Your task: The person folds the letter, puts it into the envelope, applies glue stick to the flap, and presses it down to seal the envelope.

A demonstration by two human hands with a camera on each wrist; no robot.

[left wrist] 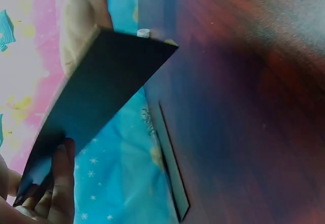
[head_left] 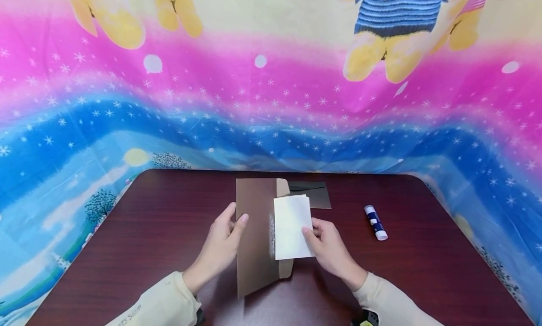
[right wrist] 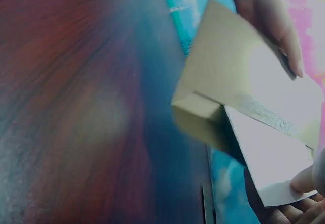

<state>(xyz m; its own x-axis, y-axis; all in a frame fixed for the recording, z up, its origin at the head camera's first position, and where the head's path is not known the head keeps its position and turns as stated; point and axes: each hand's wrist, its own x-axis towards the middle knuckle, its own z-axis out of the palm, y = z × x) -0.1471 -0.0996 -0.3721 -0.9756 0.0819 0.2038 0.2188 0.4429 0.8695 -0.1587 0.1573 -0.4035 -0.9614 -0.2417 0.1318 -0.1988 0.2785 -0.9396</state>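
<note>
My left hand (head_left: 218,243) grips a brown folded card (head_left: 256,236) by its left edge, thumb on the near face and fingers behind. The card stands tilted above the table, with a paler flap along its right side and a grey printed pattern near the fold. White folded paper (head_left: 292,227) overlaps the card's right part. My right hand (head_left: 332,246) pinches that paper at its right edge, thumb in front. In the right wrist view, the white paper (right wrist: 271,158) meets the card's tan inner face (right wrist: 228,56) along the patterned fold.
Behind the held card, a dark brown envelope (head_left: 317,196) lies on the reddish-brown table (head_left: 178,208). A glue stick (head_left: 375,222) with a white cap lies on the right. A printed cloth (head_left: 254,105) hangs beyond the table's far edge.
</note>
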